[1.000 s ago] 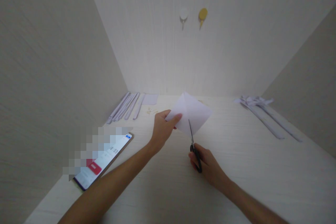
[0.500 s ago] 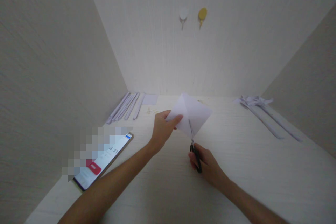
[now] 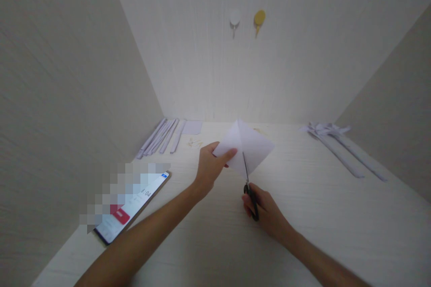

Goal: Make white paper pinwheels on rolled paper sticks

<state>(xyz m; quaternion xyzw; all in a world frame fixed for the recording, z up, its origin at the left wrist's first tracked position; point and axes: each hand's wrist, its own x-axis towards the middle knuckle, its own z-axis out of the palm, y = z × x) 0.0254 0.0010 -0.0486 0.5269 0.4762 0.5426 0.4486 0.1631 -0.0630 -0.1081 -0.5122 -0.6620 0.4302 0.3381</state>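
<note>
- On the pale wooden table [image 3: 336, 224], seen from the head camera, the left hand [image 3: 208, 167] pinches the near left corner of a white folded sheet of paper [image 3: 249, 145] between thumb and fingers, holding it lifted above the tabletop around the middle of the scene.
- The right hand [image 3: 266, 208] is closed around the black handles of a pair of scissors [image 3: 248, 184]; the blades point away from the person and meet the lower edge of the paper just right of the left hand. Whether the blades are parted cannot be told.
- To the left, near the edge of the table, a phone [image 3: 133, 206] lies flat with its screen lit, partly blurred out.
- Toward the back left corner lie several folded paper strips [image 3: 161, 136] side by side, with a small flat piece of paper [image 3: 192, 127] just beside them.
- At the back right, well apart from the hands, rests another bundle of long paper strips [image 3: 340, 145].
- On the back wall hang a white hook [image 3: 235, 19] and a yellow hook [image 3: 259, 19], next to each other.
</note>
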